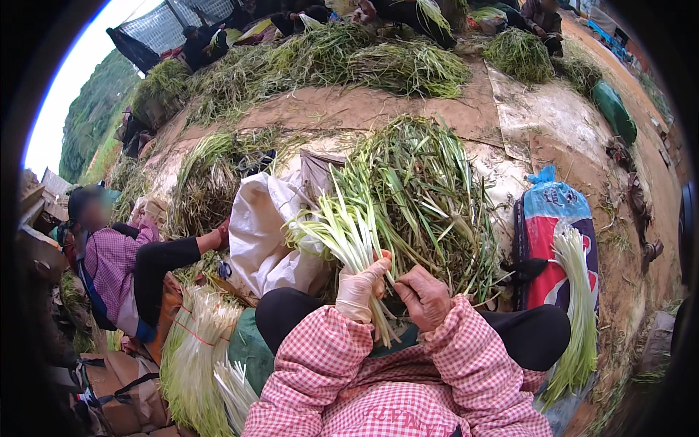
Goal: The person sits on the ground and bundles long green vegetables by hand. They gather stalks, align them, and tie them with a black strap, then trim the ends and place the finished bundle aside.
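Note:
A pale rubber glove covers my left hand (362, 290), with orange showing at a fingertip. Its fingers are wrapped round a bunch of chives (349, 231), whose green-yellow leaves fan up and away while the white ends point down toward my lap. Close by on the right, my bare right hand (424, 297) is closed, thumb pressed to curled fingers beside the stalks. What it pinches, if anything, is too small to make out. Just beyond both hands rises a heap of loose green chives (429, 197), with withered leaves mixed in.
Tied pale chives (200, 349) lie at my left, near a white sack (266, 226). On my right, another bunch (577, 313) rests against a colourful packed bag (557, 211). A person (116, 269) sits at the left. Farther off are more leaf heaps (408, 67) and several people.

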Demonstrator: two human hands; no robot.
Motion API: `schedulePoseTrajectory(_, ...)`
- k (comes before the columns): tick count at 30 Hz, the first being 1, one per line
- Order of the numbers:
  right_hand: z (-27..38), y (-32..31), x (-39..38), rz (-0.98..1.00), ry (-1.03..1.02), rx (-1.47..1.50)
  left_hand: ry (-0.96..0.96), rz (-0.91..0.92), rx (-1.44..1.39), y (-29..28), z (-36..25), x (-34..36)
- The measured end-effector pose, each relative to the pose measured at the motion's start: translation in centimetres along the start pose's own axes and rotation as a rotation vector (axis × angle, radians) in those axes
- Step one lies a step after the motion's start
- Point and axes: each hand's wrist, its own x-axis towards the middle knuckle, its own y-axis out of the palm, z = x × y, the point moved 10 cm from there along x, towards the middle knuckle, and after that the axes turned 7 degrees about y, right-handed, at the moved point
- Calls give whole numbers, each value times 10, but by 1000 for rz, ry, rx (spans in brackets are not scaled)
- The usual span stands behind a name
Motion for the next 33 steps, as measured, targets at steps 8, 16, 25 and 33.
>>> schedulePoseTrajectory(8,-44,-15,-7,-69,188,-117,184,-49,-47,-13,-34,18)
schedulePoseTrajectory(16,-28,1,26,84,278,244,162,188,-6,21,-32,7)
schedulePoseTrajectory(25,-56,-68,9,-137,488,179,237,136,-108,1,-82,17)
schedulePoseTrajectory(33,16,-3,20,129,-72,-10,221,185,-196,12,-92,23)
